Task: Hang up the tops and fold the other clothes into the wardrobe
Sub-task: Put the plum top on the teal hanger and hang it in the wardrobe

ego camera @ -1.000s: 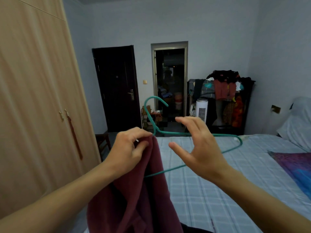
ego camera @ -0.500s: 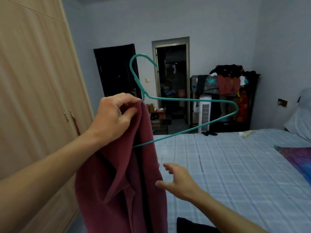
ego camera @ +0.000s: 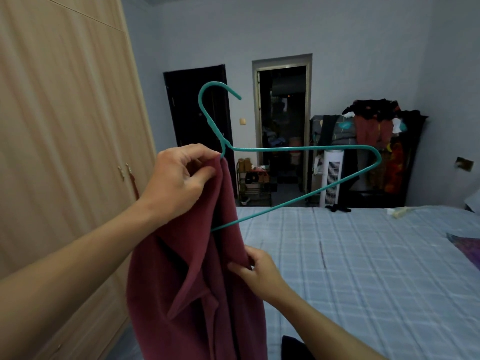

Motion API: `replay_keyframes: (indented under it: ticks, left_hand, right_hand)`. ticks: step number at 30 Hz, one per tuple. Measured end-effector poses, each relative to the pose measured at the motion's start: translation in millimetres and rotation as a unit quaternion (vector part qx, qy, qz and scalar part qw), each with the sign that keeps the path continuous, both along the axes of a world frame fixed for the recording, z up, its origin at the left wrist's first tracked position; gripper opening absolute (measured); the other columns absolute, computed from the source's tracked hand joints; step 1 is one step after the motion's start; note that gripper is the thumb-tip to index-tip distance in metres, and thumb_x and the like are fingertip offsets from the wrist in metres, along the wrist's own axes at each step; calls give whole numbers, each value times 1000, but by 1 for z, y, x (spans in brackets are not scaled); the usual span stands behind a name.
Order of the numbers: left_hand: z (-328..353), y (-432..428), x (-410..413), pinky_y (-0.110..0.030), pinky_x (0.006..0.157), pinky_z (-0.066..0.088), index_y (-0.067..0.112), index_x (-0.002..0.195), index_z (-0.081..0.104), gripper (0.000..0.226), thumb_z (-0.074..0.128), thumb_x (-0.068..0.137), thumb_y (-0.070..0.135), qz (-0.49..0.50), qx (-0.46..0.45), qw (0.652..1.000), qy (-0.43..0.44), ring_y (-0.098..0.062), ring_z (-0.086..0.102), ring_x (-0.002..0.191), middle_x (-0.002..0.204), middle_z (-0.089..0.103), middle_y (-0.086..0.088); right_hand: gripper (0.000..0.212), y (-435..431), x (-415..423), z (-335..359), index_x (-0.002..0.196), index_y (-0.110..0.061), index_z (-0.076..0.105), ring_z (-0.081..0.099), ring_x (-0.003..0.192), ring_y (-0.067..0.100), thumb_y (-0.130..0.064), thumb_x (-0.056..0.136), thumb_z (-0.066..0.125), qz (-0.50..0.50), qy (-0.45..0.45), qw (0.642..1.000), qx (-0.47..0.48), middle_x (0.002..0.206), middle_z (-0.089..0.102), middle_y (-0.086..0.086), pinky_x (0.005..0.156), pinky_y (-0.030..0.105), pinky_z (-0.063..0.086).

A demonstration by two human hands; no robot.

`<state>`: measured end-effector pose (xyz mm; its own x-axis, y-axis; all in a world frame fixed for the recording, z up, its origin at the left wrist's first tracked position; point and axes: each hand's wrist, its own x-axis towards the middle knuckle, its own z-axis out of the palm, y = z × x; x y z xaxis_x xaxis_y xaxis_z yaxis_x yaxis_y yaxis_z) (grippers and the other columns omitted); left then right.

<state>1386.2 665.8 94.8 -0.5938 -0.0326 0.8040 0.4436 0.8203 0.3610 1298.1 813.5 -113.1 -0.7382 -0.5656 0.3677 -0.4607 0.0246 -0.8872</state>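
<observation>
Your left hand (ego camera: 181,178) pinches the maroon top (ego camera: 187,281) against the teal hanger (ego camera: 298,147) at its neck, holding both up, while your right hand (ego camera: 259,271), below the hanger, nips the fabric's edge, likely to draw it over the bare arm.

Half of hanger (ego camera: 306,148) (inside maroon top (ego camera: 192,294))

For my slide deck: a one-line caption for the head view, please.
Left hand grips a maroon top half-threaded on a teal hanger; right hand pinches its edge.
</observation>
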Motion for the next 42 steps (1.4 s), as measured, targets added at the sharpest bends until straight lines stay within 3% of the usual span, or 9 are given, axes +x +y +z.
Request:
replay_keyframes:
  ticks: [3, 7, 10, 16, 21, 24, 29, 34, 42]
  left_hand:
    - [-2, -7, 2, -14, 67, 49, 35, 94, 72, 36, 72, 83, 0, -9, -7, 1000, -4, -4, 63, 70, 82, 69, 20]
    - [-7, -20, 8, -11, 69, 47, 46, 91, 68, 48, 74, 81, -1, 1, -37, 999, 1, 1, 63, 73, 85, 68, 28]
    - [-11, -26, 14, -4, 67, 43, 53, 90, 67, 52, 74, 79, 3, -4, -65, 998, 1, 8, 62, 73, 87, 66, 34]
    - [-18, -35, 18, -8, 71, 41, 18, 96, 73, 25, 77, 80, -1, -34, -159, 987, -11, -1, 62, 76, 86, 65, 22]
    - [-20, -29, 25, -27, 70, 51, 9, 96, 72, 13, 70, 85, 4, -72, -221, 972, -20, -9, 66, 79, 88, 67, 6]
    - [-25, -24, 24, -33, 67, 52, 7, 98, 72, 16, 70, 85, -2, -68, -243, 967, -37, -14, 67, 77, 89, 66, 3]
    - [-21, -21, 21, -21, 65, 47, 9, 98, 70, 13, 65, 89, 0, -48, -290, 955, -40, -9, 58, 69, 87, 59, 5]
    - [-24, -12, 15, -42, 59, 49, 5, 94, 68, 15, 53, 92, 6, 13, -350, 936, -27, -22, 52, 67, 82, 56, -3]
    - [-31, 1, 9, -40, 49, 49, 6, 84, 63, 24, 69, 69, -12, 117, -415, 902, -7, -25, 48, 67, 80, 55, -6]
  right_hand:
    - [28, 3, -8, -1, 81, -32, 74, 62, 72, 1, -5, 87, 69, -49, 3, 999, -25, 76, 72, -11, 67, 29, 53]
    - [6, 36, -32, 14, 86, -7, 75, 59, 73, 12, -3, 87, 70, -121, 7, 992, -33, 79, 71, 17, 73, 47, 54]
    - [14, 64, -46, 42, 87, -17, 76, 65, 75, 9, -3, 85, 73, -120, 35, 992, -28, 80, 74, 2, 75, 34, 54]
    - [12, 105, -59, 98, 87, -1, 73, 63, 70, -1, 5, 78, 77, -94, 81, 991, -40, 78, 70, 3, 68, 16, 50]
    - [16, 138, -60, 134, 91, -1, 74, 65, 74, 6, 8, 79, 74, -59, 73, 995, -19, 77, 73, -1, 70, 17, 52]
    - [15, 147, -56, 151, 91, -6, 75, 67, 74, 11, 5, 80, 75, -67, 84, 994, 14, 79, 74, 6, 69, 21, 55]
    - [16, 156, -48, 166, 89, -12, 77, 69, 77, 23, 0, 78, 79, -140, 136, 980, 36, 82, 74, 16, 75, 37, 57]
    - [16, 154, -33, 168, 87, -17, 78, 71, 76, 22, -5, 76, 82, -202, 171, 964, 36, 77, 74, 4, 71, 33, 59]
    - [19, 144, -15, 164, 84, -16, 77, 73, 74, 20, -3, 71, 84, -252, 131, 959, -22, 75, 75, 2, 71, 32, 61]
